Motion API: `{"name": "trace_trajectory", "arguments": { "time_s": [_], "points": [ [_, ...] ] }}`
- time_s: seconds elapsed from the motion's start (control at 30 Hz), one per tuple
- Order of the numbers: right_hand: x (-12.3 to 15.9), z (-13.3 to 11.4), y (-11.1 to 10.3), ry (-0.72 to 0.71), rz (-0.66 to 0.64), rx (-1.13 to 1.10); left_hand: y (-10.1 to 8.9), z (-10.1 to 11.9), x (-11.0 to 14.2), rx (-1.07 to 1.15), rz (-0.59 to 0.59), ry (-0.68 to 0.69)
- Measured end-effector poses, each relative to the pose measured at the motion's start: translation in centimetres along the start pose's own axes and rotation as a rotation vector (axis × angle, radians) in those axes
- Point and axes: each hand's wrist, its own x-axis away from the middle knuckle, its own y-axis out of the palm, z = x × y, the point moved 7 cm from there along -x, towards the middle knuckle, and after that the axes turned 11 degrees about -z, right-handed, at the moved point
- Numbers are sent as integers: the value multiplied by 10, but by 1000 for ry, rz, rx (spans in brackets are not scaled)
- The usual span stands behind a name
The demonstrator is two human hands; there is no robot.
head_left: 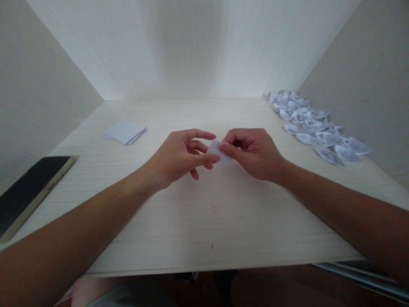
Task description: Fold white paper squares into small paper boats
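A small folded piece of white paper point(214, 146) is held up between my two hands, a little above the table. My right hand point(255, 151) pinches its right side between thumb and bent index finger. At the left edge, my left hand point(180, 155) has its thumb in front of the paper and fingers behind, with the index finger stretched along the top corner. Part of the paper is covered by my fingers, so its full shape is hidden.
Several folded white paper boats point(306, 117) lie crowded along the right wall. A stack of flat white paper squares point(124, 131) sits at the back left. A dark-screened phone or tablet point(32, 183) lies by the left edge. Pale walls enclose the table point(204, 230) on three sides.
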Motion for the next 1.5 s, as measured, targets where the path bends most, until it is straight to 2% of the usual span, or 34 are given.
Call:
{"name": "trace_trajectory", "arguments": {
  "time_s": [0.57,0.73,1.1,1.27,1.5],
  "points": [
    [2,-7,4,-12,-21,-44,3,11,6,-144,27,18],
    [2,-7,3,-29,5,-37,6,9,5,-136,-8,25],
    [3,-5,3,-17,26,-18,6,11,7,-213,16,59],
    [2,-9,-1,-84,56,9,7,8,8,-185,44,75],
    [3,-2,3,-17,61,-1,6,13,7,-318,50,77]
  ]
}}
